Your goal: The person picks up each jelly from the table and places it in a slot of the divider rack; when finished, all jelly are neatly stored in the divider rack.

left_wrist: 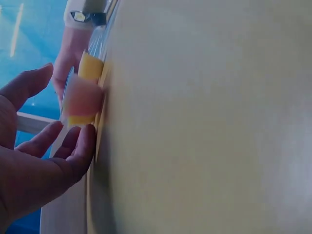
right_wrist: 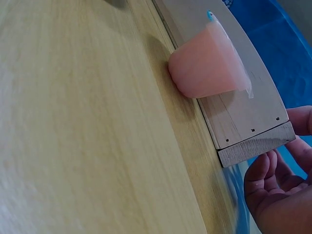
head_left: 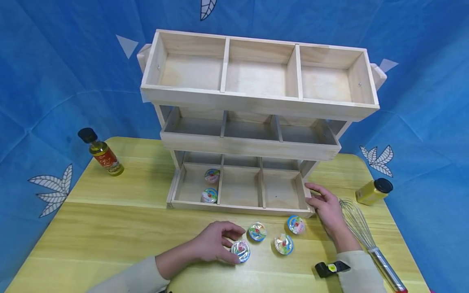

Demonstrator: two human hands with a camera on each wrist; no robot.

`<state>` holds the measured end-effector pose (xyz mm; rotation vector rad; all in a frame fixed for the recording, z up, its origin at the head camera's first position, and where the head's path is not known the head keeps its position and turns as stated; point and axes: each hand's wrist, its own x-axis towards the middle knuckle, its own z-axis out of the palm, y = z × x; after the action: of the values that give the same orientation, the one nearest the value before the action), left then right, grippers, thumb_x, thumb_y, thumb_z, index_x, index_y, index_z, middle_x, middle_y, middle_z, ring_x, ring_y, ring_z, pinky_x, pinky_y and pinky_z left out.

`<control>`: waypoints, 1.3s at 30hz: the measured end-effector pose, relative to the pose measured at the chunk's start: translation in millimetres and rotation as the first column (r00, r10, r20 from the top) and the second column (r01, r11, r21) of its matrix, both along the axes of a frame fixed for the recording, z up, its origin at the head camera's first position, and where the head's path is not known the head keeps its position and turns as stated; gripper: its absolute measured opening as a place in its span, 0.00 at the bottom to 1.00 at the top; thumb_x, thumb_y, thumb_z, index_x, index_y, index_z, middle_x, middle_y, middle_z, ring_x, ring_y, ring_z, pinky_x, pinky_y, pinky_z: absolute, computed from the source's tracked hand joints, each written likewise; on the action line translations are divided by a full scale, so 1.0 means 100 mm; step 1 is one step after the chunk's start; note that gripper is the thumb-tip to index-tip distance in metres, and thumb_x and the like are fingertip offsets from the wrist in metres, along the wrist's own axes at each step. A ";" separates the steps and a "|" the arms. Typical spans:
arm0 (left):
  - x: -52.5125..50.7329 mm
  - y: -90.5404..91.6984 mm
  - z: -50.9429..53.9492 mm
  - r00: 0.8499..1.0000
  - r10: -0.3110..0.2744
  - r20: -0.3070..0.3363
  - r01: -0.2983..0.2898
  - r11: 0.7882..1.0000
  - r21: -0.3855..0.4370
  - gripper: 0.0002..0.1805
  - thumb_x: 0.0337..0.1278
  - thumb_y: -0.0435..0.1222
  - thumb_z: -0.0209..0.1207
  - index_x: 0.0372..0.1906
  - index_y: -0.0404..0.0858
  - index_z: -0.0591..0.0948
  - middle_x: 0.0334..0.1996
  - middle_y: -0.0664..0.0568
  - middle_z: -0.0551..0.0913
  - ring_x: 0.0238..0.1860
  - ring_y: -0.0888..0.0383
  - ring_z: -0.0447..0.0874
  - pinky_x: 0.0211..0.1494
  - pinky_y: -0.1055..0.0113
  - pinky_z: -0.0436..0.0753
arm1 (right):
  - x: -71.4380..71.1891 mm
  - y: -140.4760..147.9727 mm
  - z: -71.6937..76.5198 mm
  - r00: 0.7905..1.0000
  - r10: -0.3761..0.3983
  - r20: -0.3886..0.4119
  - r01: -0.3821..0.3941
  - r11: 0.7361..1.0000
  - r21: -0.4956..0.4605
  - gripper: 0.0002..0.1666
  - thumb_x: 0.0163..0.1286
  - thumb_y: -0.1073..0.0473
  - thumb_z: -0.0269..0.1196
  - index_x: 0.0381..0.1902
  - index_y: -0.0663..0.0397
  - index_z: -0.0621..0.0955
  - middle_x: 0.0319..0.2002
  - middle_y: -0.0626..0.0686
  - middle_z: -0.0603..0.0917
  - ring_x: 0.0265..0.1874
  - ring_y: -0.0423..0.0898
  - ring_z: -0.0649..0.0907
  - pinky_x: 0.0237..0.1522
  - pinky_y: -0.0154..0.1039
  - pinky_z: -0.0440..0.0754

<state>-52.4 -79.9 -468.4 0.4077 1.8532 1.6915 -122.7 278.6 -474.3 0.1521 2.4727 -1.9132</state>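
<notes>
A three-tier wooden shelf (head_left: 234, 97) with divided trays stands at the back of the table. At the front, my left hand (head_left: 214, 243) surrounds a small jelly cup (head_left: 240, 251) loosely, thumb and fingers spread apart; in the left wrist view a pinkish cup (left_wrist: 84, 97) shows beyond the fingertips. My right hand (head_left: 327, 208) grips the right side wall of the bottom tray (head_left: 242, 209), its fingers bent at the tray's corner in the right wrist view. A pink jelly cup (right_wrist: 209, 63) sits close before the tray. Two more cups (head_left: 257, 231) (head_left: 283, 244) lie between the hands.
In the bottom tray's left compartment are two jelly cups (head_left: 211, 176) (head_left: 209, 195). An oil bottle (head_left: 106, 156) stands at the left. To the right are a whisk (head_left: 370, 240) and a yellow jar (head_left: 371, 192) with a black lid. A blue cloth (head_left: 73, 61) hangs behind.
</notes>
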 end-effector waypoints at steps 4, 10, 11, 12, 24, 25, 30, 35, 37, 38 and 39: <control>0.03 0.04 -0.05 0.999 -0.016 -0.047 0.016 1.000 0.001 0.36 0.31 0.20 0.77 0.56 0.28 0.79 0.48 0.45 0.81 0.43 0.55 0.81 0.47 0.66 0.83 | 0.01 0.00 -0.01 1.000 0.000 0.004 0.000 1.000 0.002 0.28 0.68 0.70 0.62 0.66 0.66 0.74 0.60 0.62 0.74 0.43 0.41 0.81 0.39 0.32 0.81; 0.07 0.07 -0.09 0.986 -0.029 -0.167 0.019 0.998 -0.061 0.34 0.30 0.23 0.78 0.54 0.31 0.82 0.46 0.51 0.81 0.43 0.60 0.79 0.46 0.67 0.82 | 0.00 0.00 -0.01 1.000 -0.003 0.006 0.003 1.000 -0.007 0.28 0.68 0.70 0.62 0.66 0.66 0.74 0.60 0.58 0.74 0.42 0.40 0.79 0.37 0.31 0.80; 0.08 0.08 -0.10 0.982 -0.032 -0.183 0.019 0.997 -0.072 0.34 0.30 0.23 0.78 0.53 0.31 0.82 0.45 0.52 0.81 0.42 0.60 0.79 0.46 0.67 0.82 | 0.01 0.00 0.00 1.000 -0.002 0.006 0.002 1.000 -0.007 0.28 0.68 0.70 0.63 0.66 0.66 0.74 0.61 0.58 0.74 0.42 0.39 0.79 0.37 0.31 0.80; 0.09 0.08 -0.11 0.980 -0.034 -0.198 0.017 0.996 -0.082 0.33 0.30 0.24 0.79 0.52 0.32 0.82 0.44 0.53 0.81 0.41 0.61 0.79 0.45 0.68 0.82 | 0.01 0.00 0.00 1.000 -0.002 0.007 0.002 1.000 -0.008 0.28 0.68 0.70 0.63 0.66 0.66 0.73 0.62 0.59 0.73 0.43 0.39 0.78 0.37 0.31 0.80; 0.08 0.07 -0.15 0.976 -0.014 -0.219 -0.009 0.995 -0.104 0.29 0.32 0.24 0.78 0.49 0.35 0.83 0.38 0.58 0.81 0.36 0.60 0.80 0.42 0.67 0.83 | -0.01 0.01 -0.01 1.000 0.009 -0.001 -0.009 1.000 0.003 0.27 0.69 0.69 0.62 0.65 0.67 0.74 0.63 0.57 0.73 0.45 0.39 0.78 0.39 0.31 0.80; 0.08 0.07 -0.15 0.975 -0.012 -0.221 -0.012 0.994 -0.107 0.29 0.32 0.24 0.78 0.49 0.35 0.83 0.38 0.58 0.81 0.36 0.60 0.80 0.41 0.67 0.83 | -0.01 0.01 -0.01 1.000 0.009 -0.001 -0.009 1.000 0.001 0.27 0.68 0.69 0.62 0.65 0.67 0.74 0.63 0.57 0.73 0.45 0.39 0.78 0.39 0.31 0.80; 0.07 0.03 -0.08 0.979 0.012 -0.204 -0.029 0.996 -0.082 0.29 0.34 0.23 0.77 0.50 0.35 0.83 0.39 0.56 0.82 0.33 0.58 0.80 0.38 0.66 0.84 | -0.01 0.00 -0.01 1.000 0.010 -0.009 -0.010 1.000 -0.008 0.27 0.68 0.68 0.62 0.65 0.66 0.74 0.60 0.56 0.75 0.43 0.38 0.80 0.39 0.32 0.81; 0.00 0.00 0.08 0.975 0.038 -0.218 -0.049 0.998 -0.047 0.29 0.36 0.23 0.77 0.51 0.33 0.82 0.40 0.54 0.83 0.34 0.56 0.81 0.39 0.62 0.85 | 0.00 0.00 -0.01 1.000 0.006 -0.010 -0.007 1.000 -0.019 0.27 0.67 0.70 0.63 0.64 0.66 0.75 0.58 0.57 0.76 0.41 0.37 0.80 0.38 0.32 0.82; -0.04 -0.01 0.13 0.972 0.049 -0.230 -0.059 0.998 -0.037 0.30 0.36 0.23 0.76 0.52 0.32 0.82 0.41 0.53 0.83 0.35 0.54 0.81 0.40 0.60 0.85 | 0.00 0.00 0.00 1.000 0.001 -0.008 -0.001 1.000 -0.021 0.28 0.67 0.71 0.62 0.64 0.67 0.74 0.57 0.57 0.76 0.41 0.37 0.81 0.37 0.32 0.82; -0.06 -0.02 0.16 0.970 0.055 -0.238 -0.065 0.997 -0.035 0.30 0.36 0.23 0.77 0.53 0.31 0.82 0.42 0.52 0.83 0.36 0.53 0.81 0.41 0.59 0.85 | 0.00 0.00 0.01 1.000 -0.001 -0.006 0.001 1.000 -0.022 0.28 0.67 0.71 0.62 0.65 0.67 0.74 0.57 0.57 0.76 0.40 0.37 0.81 0.37 0.32 0.82; -0.08 -0.02 0.18 0.969 0.061 -0.240 -0.070 0.997 -0.030 0.30 0.36 0.23 0.76 0.53 0.30 0.82 0.43 0.51 0.83 0.37 0.53 0.81 0.42 0.59 0.85 | 0.00 -0.01 0.01 1.000 -0.006 -0.004 0.006 1.000 -0.024 0.28 0.67 0.72 0.62 0.65 0.67 0.74 0.57 0.57 0.76 0.40 0.37 0.80 0.37 0.32 0.82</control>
<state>-60.3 -81.6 -450.1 0.5610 2.0892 1.7096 -123.0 278.0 -473.3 0.1553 2.4541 -1.9465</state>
